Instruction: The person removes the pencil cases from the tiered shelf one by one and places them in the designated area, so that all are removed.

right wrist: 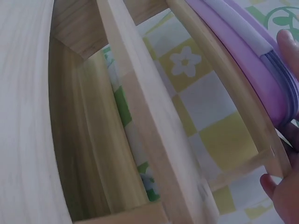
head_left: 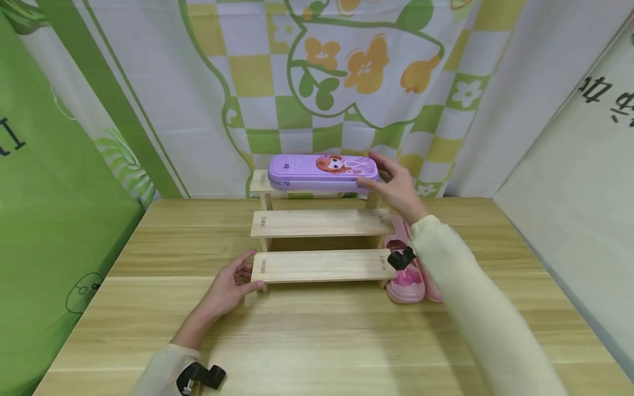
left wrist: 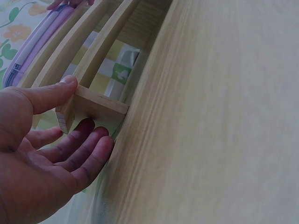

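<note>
A purple pencil case (head_left: 302, 171) with a cartoon girl on its lid lies lengthwise on the top step of a three-step wooden shelf (head_left: 322, 267). My right hand (head_left: 400, 190) grips the case's right end, thumb at the front and fingers at the back. In the right wrist view only part of that hand (right wrist: 288, 198) shows, beside the case (right wrist: 247, 65) and the shelf's end. My left hand (head_left: 225, 290) holds the left end of the lowest step. The left wrist view has its thumb on the step's front corner and the fingers (left wrist: 81, 154) curled by the side support.
Pink slippers (head_left: 407, 286) stand on the table (head_left: 307, 346) against the shelf's right side, partly behind my right sleeve. Behind the shelf hangs a checked, flowered curtain (head_left: 252, 74). A green printed panel (head_left: 54, 181) bounds the left, a white one (head_left: 574, 181) the right.
</note>
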`<state>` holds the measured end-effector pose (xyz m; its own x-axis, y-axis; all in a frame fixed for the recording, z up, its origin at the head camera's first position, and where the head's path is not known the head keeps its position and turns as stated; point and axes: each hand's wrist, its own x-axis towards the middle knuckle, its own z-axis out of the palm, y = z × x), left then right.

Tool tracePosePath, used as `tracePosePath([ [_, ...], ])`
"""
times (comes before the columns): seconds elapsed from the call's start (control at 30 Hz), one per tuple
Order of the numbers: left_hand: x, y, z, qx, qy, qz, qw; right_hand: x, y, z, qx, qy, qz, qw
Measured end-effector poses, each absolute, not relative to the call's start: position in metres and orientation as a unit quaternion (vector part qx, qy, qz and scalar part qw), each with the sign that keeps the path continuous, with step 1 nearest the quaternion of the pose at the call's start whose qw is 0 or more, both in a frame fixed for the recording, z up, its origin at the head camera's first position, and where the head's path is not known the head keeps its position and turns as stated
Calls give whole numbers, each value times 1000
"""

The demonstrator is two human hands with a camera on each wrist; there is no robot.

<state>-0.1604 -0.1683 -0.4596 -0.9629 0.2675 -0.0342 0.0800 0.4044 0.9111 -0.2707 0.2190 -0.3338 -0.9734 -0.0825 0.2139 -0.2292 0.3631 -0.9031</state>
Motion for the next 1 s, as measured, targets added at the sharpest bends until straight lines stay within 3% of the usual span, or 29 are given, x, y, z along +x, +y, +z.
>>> tracePosePath([
  [0.53, -161, -169, -459, 103, 831, 539, 92, -277, 214, -334, 72, -816, 568, 73],
  [1.0, -161, -168, -459, 104, 835, 533, 88, -262, 233, -337, 62, -810, 569, 124],
])
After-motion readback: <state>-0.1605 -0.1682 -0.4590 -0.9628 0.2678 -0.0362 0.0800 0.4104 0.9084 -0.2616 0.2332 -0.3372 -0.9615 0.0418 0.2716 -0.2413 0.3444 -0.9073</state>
